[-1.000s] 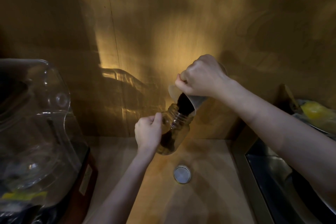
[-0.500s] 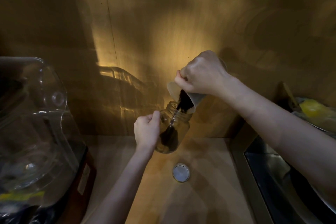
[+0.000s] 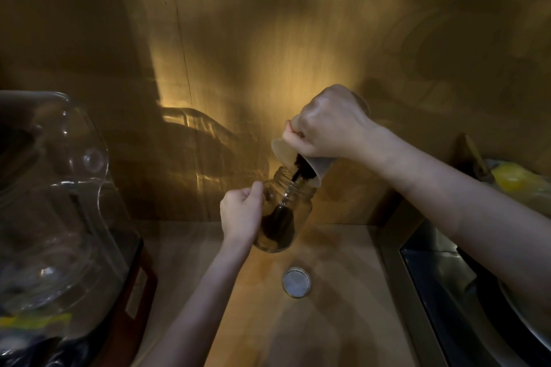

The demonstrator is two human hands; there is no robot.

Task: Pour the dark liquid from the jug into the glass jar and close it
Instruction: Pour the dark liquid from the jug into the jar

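My left hand (image 3: 241, 213) grips the side of a clear glass jar (image 3: 298, 205), held tilted just above the wooden counter. My right hand (image 3: 328, 125) holds a pale translucent jug (image 3: 316, 165) tipped steeply, its rim over the jar's mouth. A thin stream of dark liquid (image 3: 293, 180) runs from the jug into the jar, where a dark pool (image 3: 278, 228) sits at the bottom. The jar's round metal lid (image 3: 296, 281) lies flat on the counter just in front of the jar.
A large clear plastic water bottle (image 3: 50, 202) on a dark red base fills the left side. A steel sink (image 3: 465, 292) runs along the right edge, with a yellow item (image 3: 512, 177) behind it. A wooden wall panel (image 3: 268, 39) stands close behind.
The jug has tipped further and holds less dark liquid at its rim; the pour has thinned to a narrow stream, and the dark pool in the jar has grown. Both hands stay in place.
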